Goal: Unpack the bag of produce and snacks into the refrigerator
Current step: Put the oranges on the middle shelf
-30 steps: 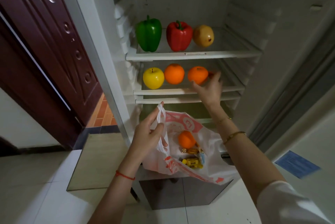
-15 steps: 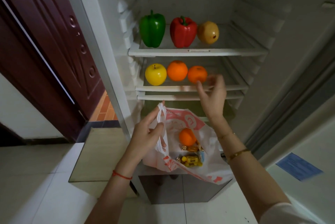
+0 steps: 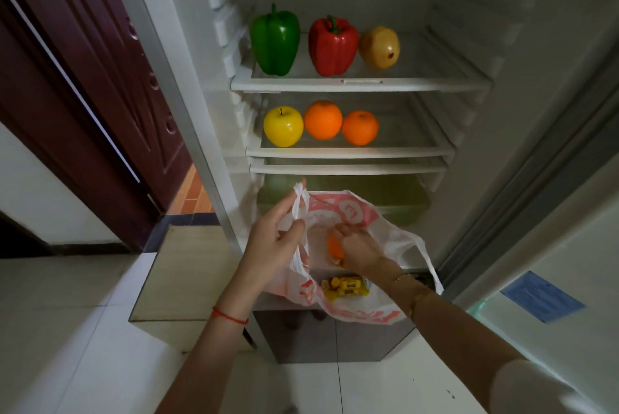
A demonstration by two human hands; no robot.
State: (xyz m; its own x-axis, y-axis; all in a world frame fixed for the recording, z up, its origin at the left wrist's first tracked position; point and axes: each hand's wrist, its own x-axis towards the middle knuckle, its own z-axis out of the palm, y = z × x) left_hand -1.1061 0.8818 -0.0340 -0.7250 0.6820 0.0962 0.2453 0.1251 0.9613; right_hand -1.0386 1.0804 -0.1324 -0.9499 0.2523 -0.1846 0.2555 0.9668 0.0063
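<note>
A: R hand [image 3: 356, 246] is down in the bag [image 3: 395, 239], fingers curled round the orange [image 3: 335, 246]. L hand [image 3: 278, 239] pinches the bag handle [image 3: 299, 206].

B: Keep the mouth wide, lift straight up. Free spot's the middle shelf [image 3: 350, 153], right end. Candies [image 3: 345, 288] stay in the bag; upper shelf edge overhangs.

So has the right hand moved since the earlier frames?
Yes. The right hand has dropped from the middle white refrigerator shelf into the white-and-red plastic bag, over the orange fruit.

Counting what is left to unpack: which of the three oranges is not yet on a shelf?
The orange in the bag, under the right hand. The other two oranges sit on the middle shelf beside the yellow apple.
</note>
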